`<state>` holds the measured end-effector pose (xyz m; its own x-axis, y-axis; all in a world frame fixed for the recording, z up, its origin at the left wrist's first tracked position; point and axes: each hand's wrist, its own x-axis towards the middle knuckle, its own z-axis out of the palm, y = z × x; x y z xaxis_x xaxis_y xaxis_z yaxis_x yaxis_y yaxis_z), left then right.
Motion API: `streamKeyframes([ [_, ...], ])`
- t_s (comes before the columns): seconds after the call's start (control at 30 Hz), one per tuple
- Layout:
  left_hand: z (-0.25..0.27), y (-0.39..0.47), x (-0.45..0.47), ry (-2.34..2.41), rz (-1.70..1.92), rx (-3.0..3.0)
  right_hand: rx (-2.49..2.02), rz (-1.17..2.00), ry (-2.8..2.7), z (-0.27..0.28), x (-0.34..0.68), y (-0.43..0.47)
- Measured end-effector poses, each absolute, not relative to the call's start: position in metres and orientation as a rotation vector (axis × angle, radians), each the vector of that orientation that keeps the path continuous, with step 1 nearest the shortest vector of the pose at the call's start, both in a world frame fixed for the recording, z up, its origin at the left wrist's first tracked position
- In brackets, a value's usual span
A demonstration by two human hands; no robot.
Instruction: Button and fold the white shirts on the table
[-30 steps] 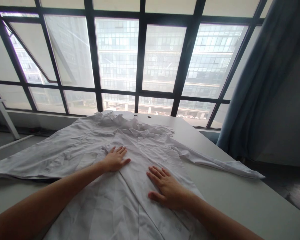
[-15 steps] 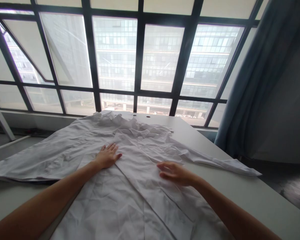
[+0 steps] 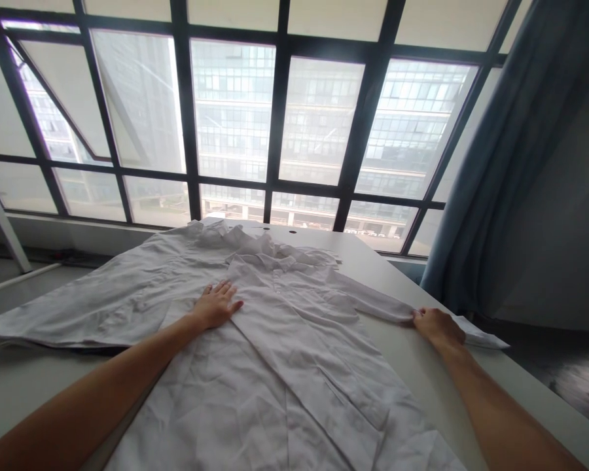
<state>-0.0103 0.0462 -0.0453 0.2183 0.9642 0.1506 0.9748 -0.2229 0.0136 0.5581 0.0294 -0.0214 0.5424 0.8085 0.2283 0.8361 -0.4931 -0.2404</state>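
Observation:
A white long-sleeved garment (image 3: 294, 340), with a collar and a front opening like a shirt or lab coat, lies spread and wrinkled on the white table. Flat on its left front, fingers spread, rests my left hand (image 3: 216, 305). My right hand (image 3: 438, 327) is closed on the garment's right sleeve (image 3: 383, 306), roughly midway along it; the cuff end (image 3: 478, 333) shows beyond the hand. More white cloth (image 3: 112, 288) lies to the left and under the garment, reaching the table's left side.
The white table (image 3: 471, 386) runs toward large dark-framed windows (image 3: 233, 111). A blue-grey curtain (image 3: 476, 216) hangs at the right. White metal legs (image 3: 7, 232) of other furniture stand at the left. Two dark holes sit in the table's far end.
My right hand has moved right, from over the garment's chest to the sleeve, and closed on it. My left hand stays in place on the cloth.

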Motion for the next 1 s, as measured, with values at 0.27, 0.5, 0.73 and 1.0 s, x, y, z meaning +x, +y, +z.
streamKeyframes([
  [0.27, -0.046, 0.046, -0.010, -1.898, -0.212, -2.387, -1.122, -0.360, -1.933, 0.021, 0.436, -0.004],
  [0.5, -0.044, 0.043, -0.009, -1.888, -0.176, -2.362, -1.097, 0.163, -2.214, -0.015, 0.402, -0.010],
  [0.73, -0.046, 0.047, -0.008, -1.877, -0.206, -2.360, -1.298, -0.132, -2.135, -0.018, 0.410, 0.015],
  [1.0, -0.026, 0.019, -0.006, -1.834, -0.204, -2.477, -1.883, -0.308, -2.474, 0.058, 0.402, 0.055],
])
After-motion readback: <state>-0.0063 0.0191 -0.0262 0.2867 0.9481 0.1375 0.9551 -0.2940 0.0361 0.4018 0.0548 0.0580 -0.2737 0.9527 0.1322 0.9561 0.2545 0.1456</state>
